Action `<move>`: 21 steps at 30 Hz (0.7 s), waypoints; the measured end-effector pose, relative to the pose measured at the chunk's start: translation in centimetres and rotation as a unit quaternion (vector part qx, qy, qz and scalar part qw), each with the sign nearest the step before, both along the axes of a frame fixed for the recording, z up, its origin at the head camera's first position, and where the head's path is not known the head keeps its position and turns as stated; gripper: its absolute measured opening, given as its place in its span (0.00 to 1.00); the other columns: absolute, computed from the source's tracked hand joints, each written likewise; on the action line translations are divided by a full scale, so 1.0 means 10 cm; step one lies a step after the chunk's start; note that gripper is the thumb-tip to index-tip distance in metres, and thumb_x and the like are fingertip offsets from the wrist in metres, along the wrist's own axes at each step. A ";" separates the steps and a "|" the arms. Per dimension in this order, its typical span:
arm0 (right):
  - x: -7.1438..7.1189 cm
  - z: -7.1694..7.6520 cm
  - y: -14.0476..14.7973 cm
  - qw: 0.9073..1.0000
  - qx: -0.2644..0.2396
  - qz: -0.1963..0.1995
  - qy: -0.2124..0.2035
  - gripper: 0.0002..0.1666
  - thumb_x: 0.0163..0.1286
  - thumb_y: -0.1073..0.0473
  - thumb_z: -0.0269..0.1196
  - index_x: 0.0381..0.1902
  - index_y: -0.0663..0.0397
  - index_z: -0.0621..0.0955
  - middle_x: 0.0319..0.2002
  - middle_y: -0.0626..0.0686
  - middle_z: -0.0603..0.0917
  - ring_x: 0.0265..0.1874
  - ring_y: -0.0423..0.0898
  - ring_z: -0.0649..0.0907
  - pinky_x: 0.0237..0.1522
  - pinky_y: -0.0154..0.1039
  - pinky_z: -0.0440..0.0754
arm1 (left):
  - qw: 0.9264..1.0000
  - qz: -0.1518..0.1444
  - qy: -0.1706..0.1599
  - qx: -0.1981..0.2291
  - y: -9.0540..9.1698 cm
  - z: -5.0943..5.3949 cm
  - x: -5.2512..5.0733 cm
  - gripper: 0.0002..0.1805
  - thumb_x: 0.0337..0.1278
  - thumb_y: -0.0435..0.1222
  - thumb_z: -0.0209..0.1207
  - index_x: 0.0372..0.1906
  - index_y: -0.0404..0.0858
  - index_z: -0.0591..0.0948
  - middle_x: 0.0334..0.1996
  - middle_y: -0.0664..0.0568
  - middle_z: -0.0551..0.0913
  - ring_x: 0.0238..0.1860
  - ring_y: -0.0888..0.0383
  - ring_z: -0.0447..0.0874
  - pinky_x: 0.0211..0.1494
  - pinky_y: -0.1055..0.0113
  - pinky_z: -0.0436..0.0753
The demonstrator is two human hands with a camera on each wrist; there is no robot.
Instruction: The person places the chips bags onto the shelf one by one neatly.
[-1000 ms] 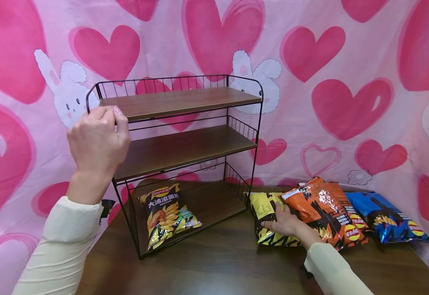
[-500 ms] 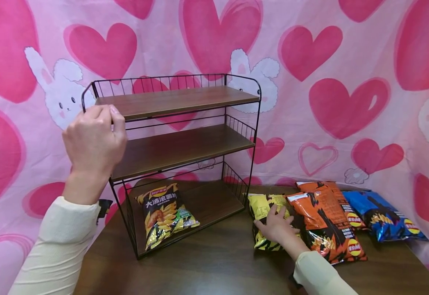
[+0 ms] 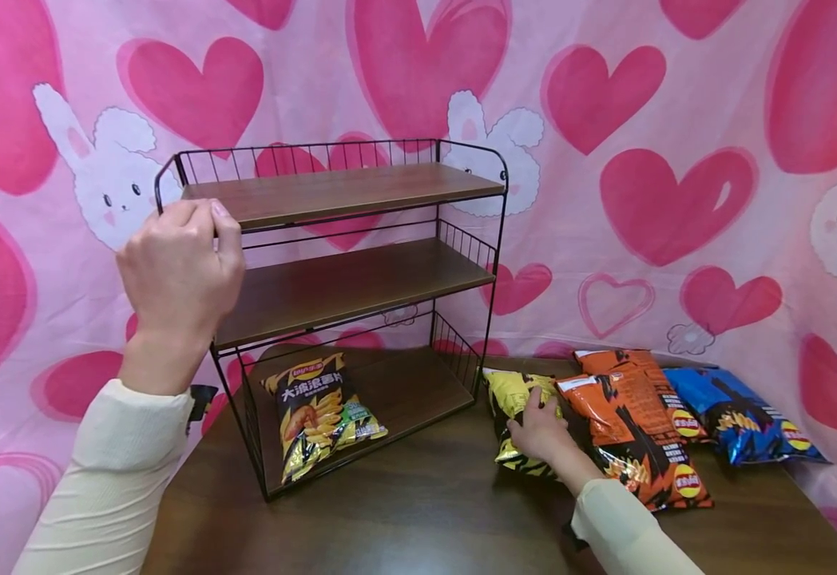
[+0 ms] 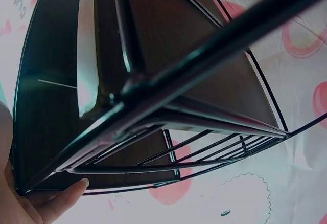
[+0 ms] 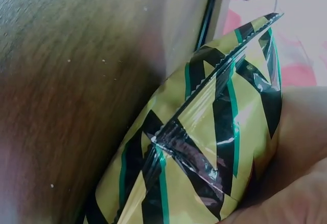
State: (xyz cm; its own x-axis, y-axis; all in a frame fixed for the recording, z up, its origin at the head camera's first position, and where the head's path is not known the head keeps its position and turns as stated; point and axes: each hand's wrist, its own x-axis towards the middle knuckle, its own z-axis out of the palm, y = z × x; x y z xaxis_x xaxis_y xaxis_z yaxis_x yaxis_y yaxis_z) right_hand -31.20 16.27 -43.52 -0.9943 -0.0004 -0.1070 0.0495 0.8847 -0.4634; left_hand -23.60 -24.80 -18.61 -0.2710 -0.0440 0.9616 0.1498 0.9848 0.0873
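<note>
My left hand (image 3: 180,267) grips the upper left corner of a three-tier shelf rack (image 3: 357,279) with wooden boards and a black wire frame. In the left wrist view, its thumb and palm (image 4: 51,201) lie against the rack's black frame. On the right, my right hand (image 3: 544,427) holds a yellow and black chip bag (image 3: 510,391) by its near part, low at the table. The right wrist view shows that bag's crimped seam side (image 5: 204,127); the fingertips are mostly hidden behind it. A black and gold chip bag (image 3: 323,415) leans on the rack's bottom shelf.
Two orange chip bags, the front one (image 3: 637,435) and one behind (image 3: 659,379), lie overlapping beside the yellow bag. Further right is a blue chip bag (image 3: 742,415). The dark wooden table (image 3: 418,511) meets a pink heart-print cloth (image 3: 627,88) behind.
My right hand shifted left off the orange bag's edge, spread over the yellow bag, then drew its fingers together on it. The front orange bag slid toward me. My left hand stayed on the rack.
</note>
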 end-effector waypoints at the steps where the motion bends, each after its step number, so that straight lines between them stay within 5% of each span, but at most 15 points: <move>1: 0.00 0.01 0.02 1.000 -0.003 0.007 0.005 0.51 0.75 0.53 0.58 0.77 0.75 0.43 0.70 0.87 0.48 0.60 0.91 0.62 0.60 0.77 0.65 | 1.000 0.000 0.001 0.000 0.00 0.00 0.00 0.31 0.76 0.45 0.41 0.41 0.24 0.87 0.37 0.32 0.87 0.31 0.28 0.81 0.28 0.36 0.76; 14: 0.01 0.13 0.17 0.996 -0.086 0.036 -0.006 0.51 0.76 0.55 0.55 0.76 0.81 0.39 0.71 0.88 0.49 0.72 0.79 0.54 0.71 0.69 0.57 | 1.000 -0.004 0.005 -0.003 0.01 -0.02 -0.02 0.30 0.76 0.44 0.42 0.37 0.25 0.86 0.35 0.34 0.87 0.30 0.30 0.81 0.27 0.37 0.75; 21: 0.01 0.22 0.23 0.976 -0.206 0.022 -0.063 0.53 0.80 0.49 0.52 0.78 0.73 0.34 0.77 0.78 0.40 0.77 0.74 0.44 0.73 0.70 0.51 | 1.000 -0.002 0.000 0.000 0.01 0.00 0.00 0.30 0.76 0.44 0.41 0.39 0.24 0.86 0.36 0.33 0.87 0.30 0.30 0.81 0.28 0.37 0.76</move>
State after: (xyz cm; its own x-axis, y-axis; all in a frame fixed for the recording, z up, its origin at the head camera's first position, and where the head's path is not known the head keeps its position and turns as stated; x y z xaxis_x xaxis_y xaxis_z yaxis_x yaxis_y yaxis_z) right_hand -31.12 18.55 -41.29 -0.9714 -0.1105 -0.2102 0.0958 0.6277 -0.7726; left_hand -23.64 -24.75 -18.63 -0.2713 -0.0434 0.9615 0.1542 0.9841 0.0879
